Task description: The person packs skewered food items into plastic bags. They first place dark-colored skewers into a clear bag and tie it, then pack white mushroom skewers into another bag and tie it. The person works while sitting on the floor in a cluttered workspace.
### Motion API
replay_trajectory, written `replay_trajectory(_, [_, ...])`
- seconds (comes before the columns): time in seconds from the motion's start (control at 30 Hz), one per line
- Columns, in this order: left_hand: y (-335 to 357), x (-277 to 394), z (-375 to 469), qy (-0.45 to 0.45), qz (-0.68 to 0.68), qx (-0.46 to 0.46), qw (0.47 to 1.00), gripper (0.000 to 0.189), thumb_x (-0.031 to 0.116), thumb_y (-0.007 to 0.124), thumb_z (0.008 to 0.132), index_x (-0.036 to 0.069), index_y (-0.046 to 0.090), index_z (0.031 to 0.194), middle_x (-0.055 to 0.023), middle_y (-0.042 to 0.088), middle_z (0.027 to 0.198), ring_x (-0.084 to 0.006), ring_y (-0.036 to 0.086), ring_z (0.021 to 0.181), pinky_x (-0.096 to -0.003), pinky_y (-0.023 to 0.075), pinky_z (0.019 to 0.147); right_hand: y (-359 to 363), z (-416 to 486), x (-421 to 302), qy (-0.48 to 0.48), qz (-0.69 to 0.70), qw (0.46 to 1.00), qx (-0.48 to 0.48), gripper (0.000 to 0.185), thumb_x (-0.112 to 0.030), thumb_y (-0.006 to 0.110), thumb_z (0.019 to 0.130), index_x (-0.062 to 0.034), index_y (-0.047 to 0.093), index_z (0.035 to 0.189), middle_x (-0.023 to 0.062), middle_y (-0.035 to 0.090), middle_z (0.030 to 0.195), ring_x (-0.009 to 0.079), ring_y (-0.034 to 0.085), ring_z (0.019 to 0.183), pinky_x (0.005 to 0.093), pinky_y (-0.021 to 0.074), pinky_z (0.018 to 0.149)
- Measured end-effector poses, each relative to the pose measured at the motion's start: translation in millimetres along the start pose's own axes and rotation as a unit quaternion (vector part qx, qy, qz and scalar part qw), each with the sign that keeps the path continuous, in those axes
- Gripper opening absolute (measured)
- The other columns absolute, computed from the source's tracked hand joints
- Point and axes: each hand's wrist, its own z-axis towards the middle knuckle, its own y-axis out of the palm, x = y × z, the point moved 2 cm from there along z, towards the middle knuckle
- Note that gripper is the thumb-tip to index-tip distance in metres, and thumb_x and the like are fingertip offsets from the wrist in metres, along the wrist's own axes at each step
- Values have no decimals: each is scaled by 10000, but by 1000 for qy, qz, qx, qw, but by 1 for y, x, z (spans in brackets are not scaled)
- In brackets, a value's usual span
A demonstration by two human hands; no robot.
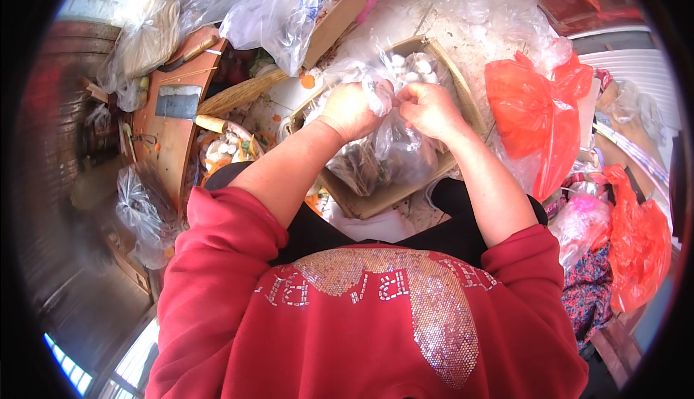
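Note:
Both my hands meet over a cardboard box [458, 73] between my knees. My left hand [360, 109] is closed around the gathered neck of a clear plastic bag [404, 144]. Thumb and fingers of my right hand [428, 109] pinch at the same bunched plastic, close beside the left. The bag's lower part bulges in the box, with dark brownish contents showing through. Beyond my hands, white rounded pieces, perhaps mushrooms [409, 65], lie in more clear plastic. What exactly the right fingertips grip is small and partly hidden.
At left, a wooden board [162, 147] bears a cleaver [178, 102] and a smaller knife [190, 53]. Beside it sits a container of white and orange scraps [227, 147]. Red plastic bags [534, 109] lie at right. Clear bags [287, 8] and a cardboard flap [335, 24] are ahead.

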Motion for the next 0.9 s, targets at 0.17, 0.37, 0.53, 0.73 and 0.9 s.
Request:
replay_trajectory(0.17, [-9, -4, -10, -86, -27, -105, 990, 396, 394, 476, 961, 44, 658, 998, -203, 693, 917, -386, 670, 850, -485, 522, 781, -2, 2, -5, -78, -180, 976, 93, 134, -140, 642, 767, -52, 702, 849, 154, 687, 771, 273, 682, 720, 371, 529, 694])
replay_trajectory(0.37, [13, -28, -29, -191, -55, -161, 967, 507, 420, 487, 921, -37, 703, 958, -235, 701, 946, -387, 671, 887, -462, 507, 862, 1, 10, 11, -20, -245, 964, 103, 140, -229, 605, 782, -133, 706, 797, 130, 702, 851, 346, 670, 818, 432, 536, 754])
replay_trajectory(0.53, [4, -29, -27, -243, -106, -221, 939, 382, 296, 525, 849, -14, 717, 962, -200, 719, 947, -320, 704, 875, -402, 527, 849, 3, 13, 18, 1, -264, 958, 115, 131, -220, 596, 784, -159, 712, 774, 120, 696, 819, 341, 664, 779, 415, 533, 716])
replay_trajectory(0.73, [-44, -63, -13, -267, -209, -89, 937, 558, 448, 762, 699, -13, 715, 1011, -182, 712, 940, -256, 687, 939, -348, 526, 875, -22, 0, 22, 2, -34, 997, 71, 292, -297, 688, 784, -66, 677, 962, 134, 708, 832, 293, 677, 753, 371, 528, 709])
replay_trajectory(0.9, [-26, -37, 5, -170, 12, 93, 981, 551, 488, 733, 764, 55, 692, 1103, -149, 685, 1111, -314, 641, 1056, -389, 495, 946, -21, -38, 6, 58, -188, 980, -22, 523, -421, 743, 767, -24, 632, 1089, 185, 695, 1023, 313, 668, 972, 406, 509, 847])
